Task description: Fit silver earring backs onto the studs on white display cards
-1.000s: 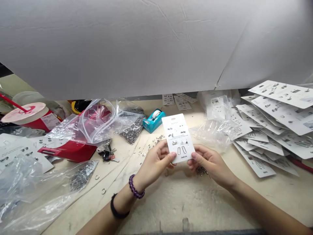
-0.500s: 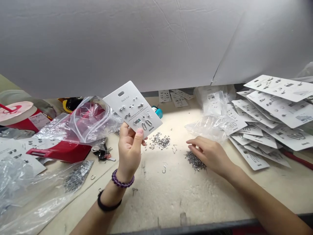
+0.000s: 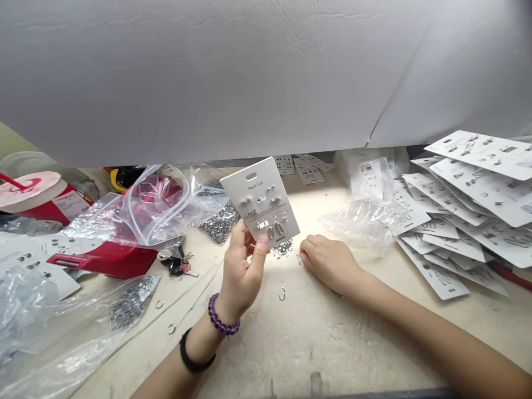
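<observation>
Raised above the table, a white earring card (image 3: 260, 202) with rows of studs and small hoops is held at its lower edge by my left hand (image 3: 245, 266), thumb in front. My right hand (image 3: 328, 260) rests low on the table right of the card, fingers curled together; whatever is in them is too small to make out. A thin metal piece (image 3: 299, 259) shows at its fingertips. Behind the card's lower corner lies a pile of tiny metal pieces (image 3: 283, 248). A small open hoop (image 3: 282, 293) lies in front.
Many carded earrings (image 3: 474, 191) are stacked at the right, beside clear plastic bags (image 3: 361, 219). At the left are a red pouch (image 3: 108, 259), keys (image 3: 178, 263), zip bags (image 3: 153, 205) and a red cup (image 3: 45, 199). A pale panel (image 3: 233, 77) stands behind.
My left hand and the card have moved right, and the card is more upright. My right hand has moved left from over the dark metal pile, its fingers now curled.
</observation>
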### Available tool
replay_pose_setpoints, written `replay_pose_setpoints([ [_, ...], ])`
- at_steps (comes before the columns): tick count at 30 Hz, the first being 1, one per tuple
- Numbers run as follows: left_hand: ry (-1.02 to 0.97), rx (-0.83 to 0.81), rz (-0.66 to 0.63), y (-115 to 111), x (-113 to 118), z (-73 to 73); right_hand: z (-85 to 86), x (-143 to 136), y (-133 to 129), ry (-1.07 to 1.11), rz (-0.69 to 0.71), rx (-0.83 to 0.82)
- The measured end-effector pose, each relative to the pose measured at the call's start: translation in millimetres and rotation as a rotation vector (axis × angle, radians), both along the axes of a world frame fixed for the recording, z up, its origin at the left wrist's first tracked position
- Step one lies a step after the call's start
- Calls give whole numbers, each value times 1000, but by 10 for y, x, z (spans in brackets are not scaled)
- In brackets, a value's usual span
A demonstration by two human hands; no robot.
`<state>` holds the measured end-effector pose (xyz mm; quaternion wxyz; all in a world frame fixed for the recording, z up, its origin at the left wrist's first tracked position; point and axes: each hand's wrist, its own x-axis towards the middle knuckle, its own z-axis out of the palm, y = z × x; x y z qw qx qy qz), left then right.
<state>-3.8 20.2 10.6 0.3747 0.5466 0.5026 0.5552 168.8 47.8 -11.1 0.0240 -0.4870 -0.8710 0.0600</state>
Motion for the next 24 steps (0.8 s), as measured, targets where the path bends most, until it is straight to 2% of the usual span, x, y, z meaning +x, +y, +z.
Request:
replay_pose_setpoints([
  [3,31,-21,-57,3,-10,-53,48,89,-10,0,-25,-27],
  [5,28,-13,-98,8,-11,-75,102,171,-15,74,-68,-81],
  [13,-14,-60,-130,27,-1,-104,258,330,-34,828,-234,-471],
  [18,-46,-123,-150,26,3,-95,263,318,-51,1166,-265,-613],
  [24,-49,-148,-168,23,11,-117,326,323,-78,1484,-332,-976],
])
